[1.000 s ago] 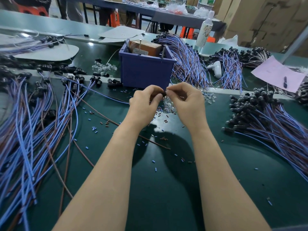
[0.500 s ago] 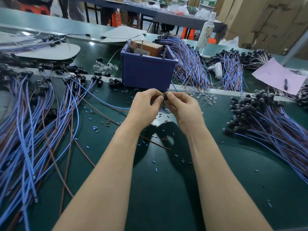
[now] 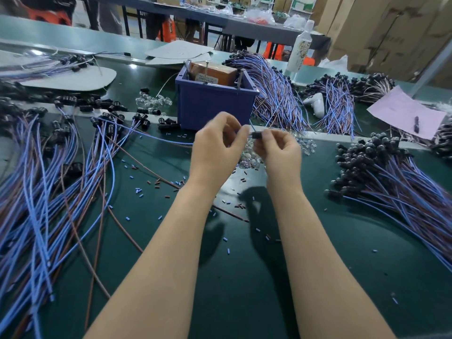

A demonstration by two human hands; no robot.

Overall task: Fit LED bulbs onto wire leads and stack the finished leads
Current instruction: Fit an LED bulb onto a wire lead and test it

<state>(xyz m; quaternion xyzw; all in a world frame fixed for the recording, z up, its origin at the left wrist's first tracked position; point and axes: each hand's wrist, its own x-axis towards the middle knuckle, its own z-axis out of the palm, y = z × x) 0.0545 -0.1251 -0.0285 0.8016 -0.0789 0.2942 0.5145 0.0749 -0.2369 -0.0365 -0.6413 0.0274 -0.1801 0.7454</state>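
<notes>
While you work at 12 o'clock over mat: left hand curled, thumb and forefinger pinching thin blue wire lead, slightly blurred. Right hand pinches small black cylindrical holder. Fingertips nearly meet. Glassy clear bulbs heaped just beneath. Finished leads fanned at 3, loose leads at 9. Boxy blue bin close behind. Smooth green mat open toward 6.
</notes>
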